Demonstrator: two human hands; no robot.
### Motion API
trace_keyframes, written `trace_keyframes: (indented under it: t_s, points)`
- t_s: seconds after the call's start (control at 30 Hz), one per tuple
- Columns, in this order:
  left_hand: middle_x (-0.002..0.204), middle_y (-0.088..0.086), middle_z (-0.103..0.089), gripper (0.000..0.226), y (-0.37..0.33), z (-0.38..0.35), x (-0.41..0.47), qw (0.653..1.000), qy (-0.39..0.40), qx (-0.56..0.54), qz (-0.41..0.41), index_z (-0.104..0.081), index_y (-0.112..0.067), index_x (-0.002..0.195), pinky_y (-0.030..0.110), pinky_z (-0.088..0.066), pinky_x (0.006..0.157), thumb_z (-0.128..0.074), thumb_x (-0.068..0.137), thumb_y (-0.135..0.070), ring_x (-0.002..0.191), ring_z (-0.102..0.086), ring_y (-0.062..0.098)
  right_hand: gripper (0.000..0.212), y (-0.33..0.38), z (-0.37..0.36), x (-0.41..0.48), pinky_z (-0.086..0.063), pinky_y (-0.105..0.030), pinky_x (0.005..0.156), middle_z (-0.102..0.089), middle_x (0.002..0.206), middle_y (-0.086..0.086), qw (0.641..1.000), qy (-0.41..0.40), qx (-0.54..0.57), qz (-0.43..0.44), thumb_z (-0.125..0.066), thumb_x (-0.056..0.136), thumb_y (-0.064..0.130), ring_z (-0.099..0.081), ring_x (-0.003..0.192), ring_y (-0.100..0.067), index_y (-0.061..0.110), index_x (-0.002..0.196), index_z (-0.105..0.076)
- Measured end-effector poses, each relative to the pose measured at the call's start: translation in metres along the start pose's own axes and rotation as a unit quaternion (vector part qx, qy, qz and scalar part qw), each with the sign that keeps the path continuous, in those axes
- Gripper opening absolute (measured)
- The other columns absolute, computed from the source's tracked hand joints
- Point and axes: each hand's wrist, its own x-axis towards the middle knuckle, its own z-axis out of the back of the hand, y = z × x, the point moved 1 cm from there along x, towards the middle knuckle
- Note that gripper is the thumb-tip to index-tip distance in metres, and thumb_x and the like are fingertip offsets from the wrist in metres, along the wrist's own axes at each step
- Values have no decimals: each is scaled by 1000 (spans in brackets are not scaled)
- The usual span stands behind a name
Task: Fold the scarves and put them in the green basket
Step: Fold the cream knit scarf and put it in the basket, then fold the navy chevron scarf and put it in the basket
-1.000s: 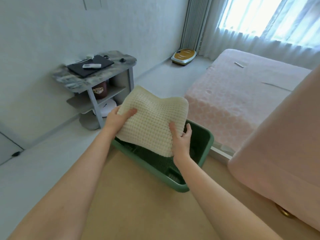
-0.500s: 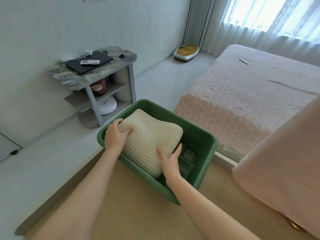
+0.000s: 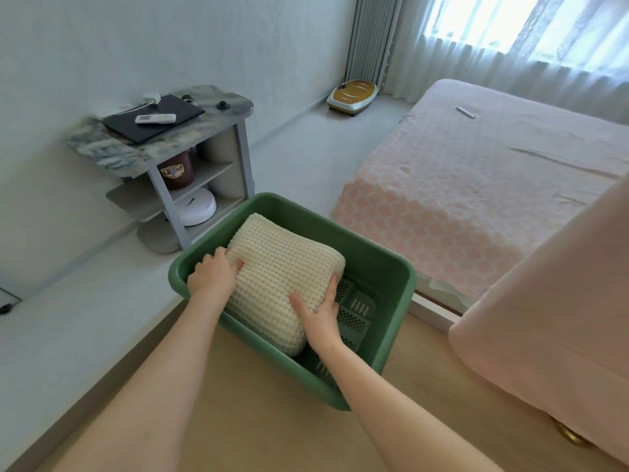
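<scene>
A person is holding a folded cream scarf (image 3: 282,277) inside the green basket (image 3: 388,264), the bundle sitting toward the basket's left side with the slotted floor showing bare at right. The left hand (image 3: 212,277) is gripping the scarf's left edge, fingers curled into the knit; the right hand (image 3: 320,318) is clasping the near right corner — thumb on top, fingers wrapped round the side. The basket is sitting on a tan surface (image 3: 272,430) near a pink-covered bed (image 3: 476,185). A white remote (image 3: 156,118) is lying on a dark laptop (image 3: 180,109) on a grey side table (image 3: 224,119).
</scene>
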Motion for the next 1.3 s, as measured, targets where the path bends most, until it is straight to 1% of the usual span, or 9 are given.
trace_keyframes:
  t_s: [0.13, 0.4, 0.67, 0.73, 0.8, 0.87, 0.97, 1.03, 1.3]
  points:
    - [134, 17, -44, 48, -8, 2, -3, 1000, 0, -13, 6, -39, -12, 137, 48, -41, 92, -39, 99, -42, 121, -43, 35, 98, 9, 4, 4, -33, -44, 107, -9, 155, -12, 999, 18, -30, -30, -61, 88, 44, -34, 133, -34, 38, 148, 17]
    - [133, 14, -46, 40, -26, 39, -63, 963, -218, -84, -133, -52, -6, 132, 42, -43, 94, -55, 94, -17, 117, -47, 30, 104, 21, 26, -24, -25, -51, 114, 8, 159, -2, 997, 44, 4, -66, -60, 85, 55, -16, 144, -30, 30, 149, 17]
    - [117, -1, -62, 24, -64, 26, -186, 946, -102, -203, -231, -63, -16, 117, 25, -40, 95, -54, 94, -14, 112, -54, 13, 59, 13, 78, -118, -39, -34, 106, -34, 151, 3, 997, 56, -41, 14, -55, 94, 36, -43, 130, -17, 29, 146, -28]
    - [117, -4, -64, 25, -76, 6, -217, 944, -44, -197, -263, -63, -20, 118, 24, -39, 96, -54, 95, -17, 111, -55, 11, 57, -5, 96, -145, -21, -34, 115, -37, 150, 5, 965, 63, -236, 99, -51, 96, 39, -31, 139, -14, 30, 146, -28]
    - [128, -5, -59, 34, -85, -23, -241, 954, -1, -113, -276, -55, -24, 129, 29, -35, 105, -52, 96, -27, 121, -50, 11, 66, -30, 110, -159, 11, -41, 116, -20, 158, 6, 852, 86, -480, 193, -50, 95, 40, -6, 147, -17, 26, 151, -19]
    - [142, -6, -47, 45, -85, -47, -256, 968, 31, 0, -248, -40, -27, 141, 38, -24, 114, -43, 99, -39, 134, -37, 12, 73, -45, 116, -165, 23, -42, 109, -2, 161, 6, 785, 114, -565, 227, -52, 94, 34, 6, 147, -20, 21, 153, -11]
    - [148, -3, -39, 48, -76, -66, -266, 971, 46, 42, -232, -30, -23, 148, 43, -16, 115, -29, 103, -38, 142, -26, 14, 71, -49, 118, -165, 22, -45, 110, 5, 161, 5, 762, 105, -593, 238, -50, 96, 25, 8, 147, -23, 20, 153, -8]
    - [140, 4, -49, 43, -71, -70, -265, 967, 14, 10, -254, -40, -15, 143, 44, -25, 112, -33, 103, -28, 134, -39, 20, 72, -46, 118, -164, 17, -45, 113, 4, 161, 5, 749, 100, -607, 246, -49, 96, 20, 8, 147, -23, 20, 153, -5]
    - [125, 15, -58, 35, -65, -78, -267, 963, -2, -54, -265, -55, -4, 129, 43, -31, 106, -47, 95, -8, 121, -48, 30, 65, -52, 116, -177, 1, -44, 118, -5, 161, 0, 781, 109, -577, 215, -43, 96, 8, 1, 147, -21, 14, 152, -11]
